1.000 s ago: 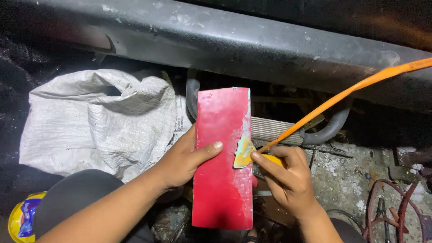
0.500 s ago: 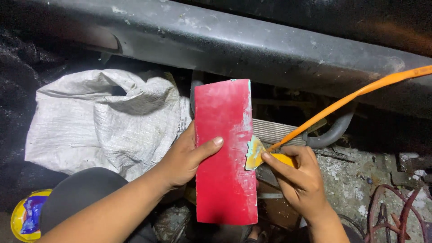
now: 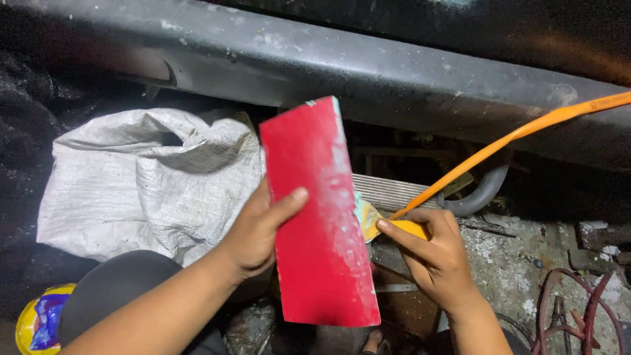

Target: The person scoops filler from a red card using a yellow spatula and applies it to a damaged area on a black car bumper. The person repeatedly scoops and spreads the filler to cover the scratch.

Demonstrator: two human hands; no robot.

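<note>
**Red panel and scraper: handling notes**

A flat red rectangular panel (image 3: 321, 223), smeared with pale greenish residue along its right edge, is held upright in the air below a dark grey bumper-like bar (image 3: 368, 72). It is not resting on anything. The left hand (image 3: 256, 233) is clenched on the panel's left edge, thumb across the front face, fingers hidden behind. The right hand (image 3: 434, 260) is closed around the yellow handle of a small scraper tool (image 3: 388, 227), whose blade touches the panel's right edge. An orange hose (image 3: 513, 138) runs from the tool up to the right.

The panel is judged stiff and light: no sag is seen under a one-handed hold. Its glossy face is likely slippery where residue lies, so a hold at the clean left edge, mid-height, is judged best. Edge sharpness cannot be told.

A white woven sack (image 3: 144, 184) lies left of the panel.
</note>
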